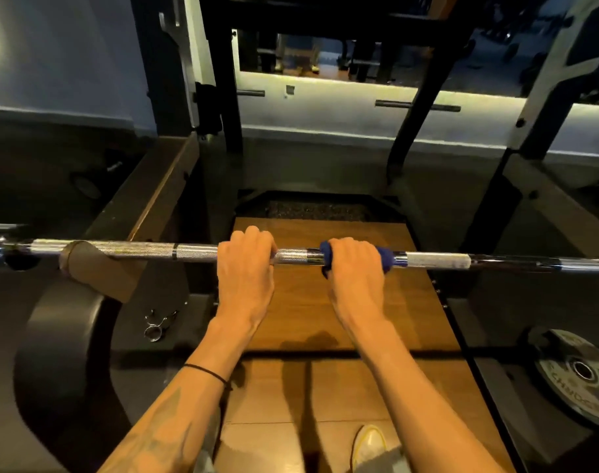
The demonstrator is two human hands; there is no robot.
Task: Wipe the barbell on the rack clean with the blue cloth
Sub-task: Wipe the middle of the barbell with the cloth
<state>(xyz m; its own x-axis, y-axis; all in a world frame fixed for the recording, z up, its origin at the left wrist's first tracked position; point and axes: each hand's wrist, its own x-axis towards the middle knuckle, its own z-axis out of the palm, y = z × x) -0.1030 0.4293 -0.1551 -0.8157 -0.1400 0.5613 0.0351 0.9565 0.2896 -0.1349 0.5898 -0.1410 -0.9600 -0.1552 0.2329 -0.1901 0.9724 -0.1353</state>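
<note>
A chrome barbell (192, 251) runs level across the view from left to right, resting on the rack's brown hook (96, 264) at the left. My left hand (245, 264) grips the bare knurled shaft just left of centre. My right hand (354, 268) grips the bar through the blue cloth (386, 259), which is wrapped round the shaft; blue edges show on both sides of the fingers. A short stretch of bare bar lies between the two hands.
Black rack uprights (417, 107) and a mirror stand behind the bar. A wooden platform (325, 302) lies below. A spring collar (156, 324) lies on the floor at left, a weight plate (577, 373) at right, my shoe (369, 442) below.
</note>
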